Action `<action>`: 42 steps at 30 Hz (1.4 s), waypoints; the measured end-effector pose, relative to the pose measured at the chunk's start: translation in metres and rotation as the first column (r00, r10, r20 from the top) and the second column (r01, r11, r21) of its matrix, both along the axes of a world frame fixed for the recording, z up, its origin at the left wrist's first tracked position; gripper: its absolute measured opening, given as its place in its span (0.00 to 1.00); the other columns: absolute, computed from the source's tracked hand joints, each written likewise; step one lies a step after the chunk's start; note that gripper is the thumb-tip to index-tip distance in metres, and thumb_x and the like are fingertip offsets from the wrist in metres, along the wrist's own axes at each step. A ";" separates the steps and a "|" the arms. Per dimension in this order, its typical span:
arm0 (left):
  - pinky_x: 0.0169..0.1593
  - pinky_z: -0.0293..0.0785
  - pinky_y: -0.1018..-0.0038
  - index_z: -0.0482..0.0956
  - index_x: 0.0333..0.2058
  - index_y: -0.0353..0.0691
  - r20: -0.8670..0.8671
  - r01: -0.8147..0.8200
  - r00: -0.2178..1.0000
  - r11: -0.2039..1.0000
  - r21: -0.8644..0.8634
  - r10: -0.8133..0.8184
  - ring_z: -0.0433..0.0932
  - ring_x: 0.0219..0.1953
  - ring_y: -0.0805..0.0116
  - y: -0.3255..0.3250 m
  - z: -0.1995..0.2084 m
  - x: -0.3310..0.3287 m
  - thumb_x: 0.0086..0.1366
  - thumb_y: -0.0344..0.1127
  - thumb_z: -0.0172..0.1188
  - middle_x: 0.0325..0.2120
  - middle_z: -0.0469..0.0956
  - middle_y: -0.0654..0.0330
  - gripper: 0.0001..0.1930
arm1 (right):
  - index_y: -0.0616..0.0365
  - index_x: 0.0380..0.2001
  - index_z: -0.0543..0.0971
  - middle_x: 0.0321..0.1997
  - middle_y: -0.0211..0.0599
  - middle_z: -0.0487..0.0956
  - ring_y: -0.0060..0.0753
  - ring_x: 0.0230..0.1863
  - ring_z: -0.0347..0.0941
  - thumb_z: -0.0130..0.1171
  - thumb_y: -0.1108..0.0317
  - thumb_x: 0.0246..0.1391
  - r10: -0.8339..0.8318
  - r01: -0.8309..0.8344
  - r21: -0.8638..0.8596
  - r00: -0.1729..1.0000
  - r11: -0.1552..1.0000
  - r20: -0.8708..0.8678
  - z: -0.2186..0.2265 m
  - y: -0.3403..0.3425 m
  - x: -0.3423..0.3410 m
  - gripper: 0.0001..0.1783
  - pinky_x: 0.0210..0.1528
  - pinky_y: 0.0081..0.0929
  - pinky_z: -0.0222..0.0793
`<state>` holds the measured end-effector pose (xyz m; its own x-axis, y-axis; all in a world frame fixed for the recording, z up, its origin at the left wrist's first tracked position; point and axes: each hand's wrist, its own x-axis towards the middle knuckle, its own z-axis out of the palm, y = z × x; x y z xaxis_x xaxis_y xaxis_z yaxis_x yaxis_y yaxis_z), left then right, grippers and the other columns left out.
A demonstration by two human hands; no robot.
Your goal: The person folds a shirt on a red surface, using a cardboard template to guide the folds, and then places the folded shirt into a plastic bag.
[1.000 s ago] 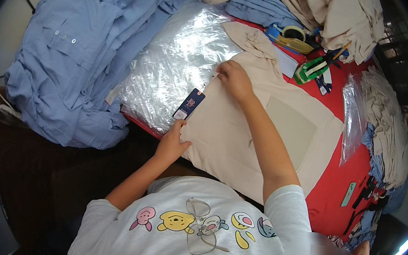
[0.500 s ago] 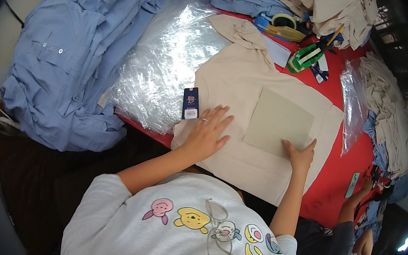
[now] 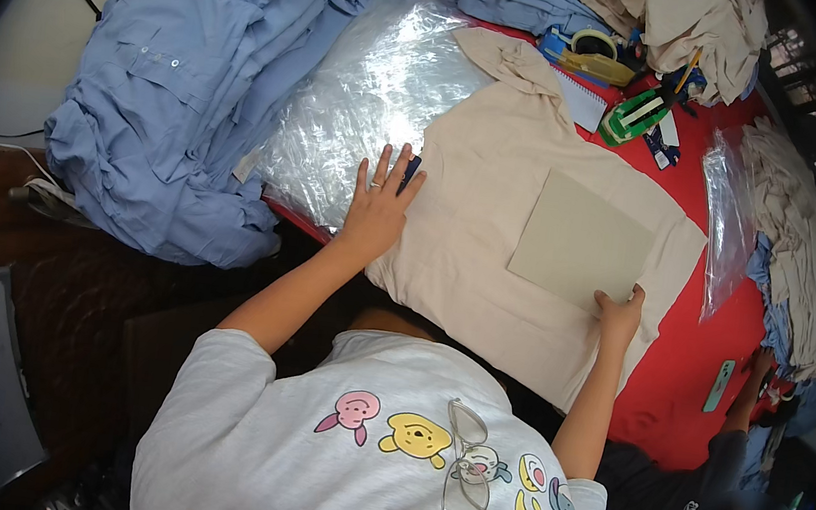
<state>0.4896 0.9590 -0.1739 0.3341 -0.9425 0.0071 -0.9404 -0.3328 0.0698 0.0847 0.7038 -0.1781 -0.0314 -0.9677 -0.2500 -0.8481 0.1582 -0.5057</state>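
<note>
A beige shirt [image 3: 489, 254] lies spread face down on the red table, and a flat grey-beige cardboard square [image 3: 586, 237] rests on its back. My right hand [image 3: 620, 318] grips the cardboard's near right corner between thumb and fingers. My left hand [image 3: 379, 206] lies flat with fingers spread, at the shirt's left edge. Under its fingertips is a dark blue hang tag [image 3: 410, 173], mostly covered by the hand. The tag sits on a stack of clear plastic bags [image 3: 338, 116].
Blue shirts [image 3: 168, 107] are heaped at the left. A tape dispenser [image 3: 633, 118], a notepad [image 3: 578, 101] and a roll of tape [image 3: 593, 44] stand at the back. Another plastic bag [image 3: 723, 226] and beige garments [image 3: 797, 239] are at the right, with a phone [image 3: 718, 385] near a co-worker's arm.
My left hand has moved left and away from me, off the shirt and onto the hang tag. My right hand stays at the cardboard's corner. The whole view has shifted slightly.
</note>
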 end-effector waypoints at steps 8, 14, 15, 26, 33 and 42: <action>0.51 0.81 0.59 0.84 0.56 0.44 -0.478 -0.338 0.855 0.915 -0.220 0.201 0.84 0.46 0.46 -0.003 0.021 0.042 0.61 0.18 0.62 0.64 0.74 0.49 0.25 | 0.63 0.53 0.79 0.37 0.30 0.83 0.19 0.38 0.76 0.65 0.75 0.65 0.010 0.032 -0.110 0.931 0.993 0.364 0.007 -0.004 -0.032 0.15 0.40 0.20 0.72; 0.76 0.51 0.42 0.87 0.51 0.46 0.063 -0.192 0.969 0.891 -0.411 0.237 0.68 0.71 0.49 -0.023 0.044 0.086 0.65 0.24 0.61 0.66 0.74 0.54 0.17 | 0.60 0.53 0.78 0.40 0.29 0.85 0.18 0.40 0.78 0.63 0.73 0.69 -0.065 0.103 -0.005 0.665 0.995 0.744 0.039 0.008 -0.032 0.12 0.46 0.19 0.74; 0.78 0.46 0.40 0.86 0.51 0.46 0.028 -0.216 0.967 0.876 -0.432 0.252 0.65 0.73 0.49 -0.026 0.045 0.086 0.65 0.25 0.61 0.66 0.73 0.53 0.17 | 0.59 0.55 0.77 0.41 0.27 0.84 0.19 0.40 0.79 0.63 0.72 0.70 -0.083 0.120 0.013 0.594 0.993 0.800 0.030 0.007 -0.039 0.13 0.48 0.21 0.76; 0.79 0.49 0.43 0.70 0.69 0.33 -0.458 -0.246 0.889 0.829 -0.503 -0.014 0.55 0.78 0.38 0.025 0.013 0.010 0.69 0.26 0.55 0.74 0.62 0.43 0.28 | 0.59 0.48 0.78 0.30 0.20 0.78 0.10 0.27 0.65 0.63 0.70 0.68 -0.215 0.011 0.280 0.669 0.960 0.711 -0.040 0.114 0.114 0.08 0.26 0.15 0.58; 0.81 0.41 0.46 0.60 0.77 0.45 -0.229 0.214 0.939 0.958 -0.190 -0.256 0.42 0.83 0.45 -0.012 -0.027 -0.026 0.72 0.62 0.57 0.81 0.47 0.46 0.43 | 0.63 0.45 0.79 0.25 0.20 0.74 0.10 0.25 0.62 0.62 0.75 0.66 -0.153 0.024 0.236 0.825 0.971 0.544 -0.015 0.118 0.134 0.07 0.28 0.16 0.58; 0.80 0.39 0.43 0.57 0.79 0.49 -0.217 0.187 0.952 0.972 -0.144 -0.216 0.40 0.83 0.43 -0.016 -0.046 -0.031 0.72 0.66 0.56 0.81 0.44 0.45 0.45 | 0.64 0.47 0.78 0.25 0.18 0.72 0.09 0.26 0.62 0.65 0.76 0.64 -0.059 -0.054 0.166 0.791 0.985 0.609 -0.027 0.125 0.125 0.10 0.29 0.15 0.58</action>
<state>0.4581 0.9430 -0.2203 0.1431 -0.9872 0.0701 -0.9407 -0.1136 0.3198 0.2092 0.8284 -0.2047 0.1799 -0.9099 -0.3738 -0.3707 0.2893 -0.8826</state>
